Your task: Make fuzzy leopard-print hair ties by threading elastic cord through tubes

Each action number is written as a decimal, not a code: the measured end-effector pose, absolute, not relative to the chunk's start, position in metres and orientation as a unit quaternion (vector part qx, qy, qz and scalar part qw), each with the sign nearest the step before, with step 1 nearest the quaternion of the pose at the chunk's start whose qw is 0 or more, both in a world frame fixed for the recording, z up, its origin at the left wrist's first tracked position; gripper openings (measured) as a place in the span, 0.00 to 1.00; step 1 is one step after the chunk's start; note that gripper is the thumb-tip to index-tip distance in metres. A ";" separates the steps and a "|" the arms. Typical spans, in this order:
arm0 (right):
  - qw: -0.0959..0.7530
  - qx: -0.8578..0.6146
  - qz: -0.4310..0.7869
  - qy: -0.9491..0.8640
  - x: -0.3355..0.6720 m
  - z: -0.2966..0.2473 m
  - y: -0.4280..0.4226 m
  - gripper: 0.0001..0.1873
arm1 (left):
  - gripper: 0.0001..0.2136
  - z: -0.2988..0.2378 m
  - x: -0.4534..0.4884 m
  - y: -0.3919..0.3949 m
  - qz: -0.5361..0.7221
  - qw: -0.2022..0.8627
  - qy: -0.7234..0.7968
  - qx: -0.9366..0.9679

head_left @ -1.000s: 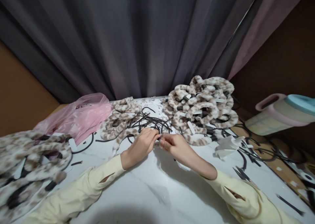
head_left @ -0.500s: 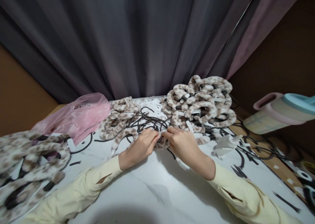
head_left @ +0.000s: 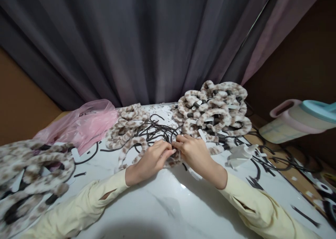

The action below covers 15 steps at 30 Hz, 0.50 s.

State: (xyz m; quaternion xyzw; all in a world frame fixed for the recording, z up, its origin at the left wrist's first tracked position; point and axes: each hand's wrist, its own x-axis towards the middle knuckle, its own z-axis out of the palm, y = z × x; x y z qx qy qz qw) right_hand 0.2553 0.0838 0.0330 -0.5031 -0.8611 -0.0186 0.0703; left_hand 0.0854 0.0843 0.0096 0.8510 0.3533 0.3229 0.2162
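Observation:
My left hand [head_left: 150, 159] and my right hand [head_left: 194, 153] meet fingertip to fingertip over the white marble table [head_left: 162, 204]. Both are closed in a pinch on the same furry leopard-print fabric strip [head_left: 174, 158], which bunches between and under them. A dark thin headband seems to run into it, partly hidden by my fingers. Just behind my hands lies a tangle of bare black headbands [head_left: 160, 129]. Cream sleeves cover both forearms.
A big heap of finished leopard-fur headbands [head_left: 214, 111] sits back right, a smaller pile [head_left: 126, 127] back left, another heap [head_left: 28, 176] at the near left. A pink plastic bag [head_left: 84, 123] lies left. A pink jug [head_left: 301, 121] and loose black bands [head_left: 278, 160] are right. Grey curtain behind.
My hands have drawn closer together and slid slightly nearer to me. The leopard strip, barely visible a second ago, now bunches up between my fingers.

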 end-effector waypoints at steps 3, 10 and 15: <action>0.065 -0.523 0.007 -0.850 0.257 0.034 0.083 0.12 | 0.08 0.009 0.085 0.084 0.306 0.239 0.376 0.842; 0.056 -0.566 0.023 -0.822 0.255 0.046 0.075 0.11 | 0.06 0.007 0.084 0.085 0.303 0.239 0.386 0.838; 0.087 -0.516 -0.094 -0.847 0.254 0.050 0.062 0.14 | 0.06 0.010 0.082 0.078 0.323 0.172 0.312 0.876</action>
